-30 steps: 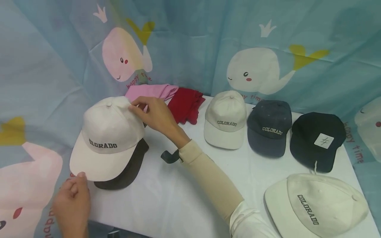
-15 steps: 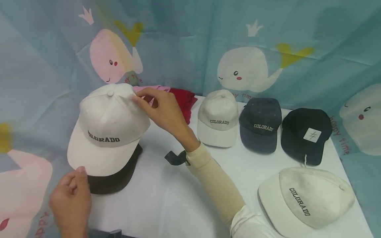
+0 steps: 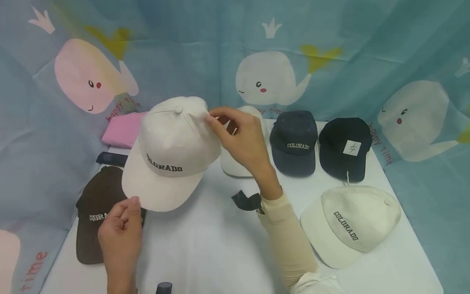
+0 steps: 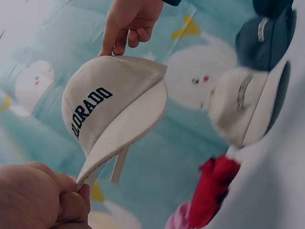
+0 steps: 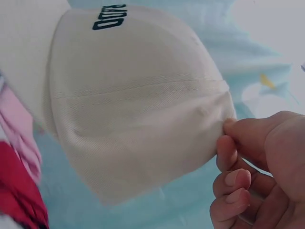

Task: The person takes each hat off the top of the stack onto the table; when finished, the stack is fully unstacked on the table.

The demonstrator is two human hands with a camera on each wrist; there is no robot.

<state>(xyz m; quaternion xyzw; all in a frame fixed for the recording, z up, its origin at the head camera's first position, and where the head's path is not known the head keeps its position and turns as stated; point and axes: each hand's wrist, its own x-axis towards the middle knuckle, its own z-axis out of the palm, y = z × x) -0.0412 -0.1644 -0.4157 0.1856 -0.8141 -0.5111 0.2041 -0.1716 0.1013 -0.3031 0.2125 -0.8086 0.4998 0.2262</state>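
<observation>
Both hands hold up a cream baseball cap (image 3: 176, 143) with dark COLORADO lettering, raised over the white table. My left hand (image 3: 123, 228) pinches the edge of its brim between thumb and fingers. Up at the crown, my right hand (image 3: 246, 139) pinches a fold of the fabric, also plain in the right wrist view, where the cap (image 5: 138, 105) fills the middle. The cap's strap (image 4: 119, 164) hangs below the brim in the left wrist view. A dark brown cap (image 3: 89, 241) lies on the table at the left, partly hidden behind my left hand.
Along the back stand a cream cap (image 3: 235, 165) half hidden by my right hand, a navy cap (image 3: 293, 139) and a black cap (image 3: 338, 134). Another cream cap (image 3: 345, 228) lies front right. Pink cloth (image 3: 123, 128) and red cloth (image 4: 217, 186) are at the back; whale-print curtains enclose the table.
Both hands have lifted the cream cap up and off to the right, uncovering the brown cap beneath it. The head view has swung rightward; both pinches stay the same.
</observation>
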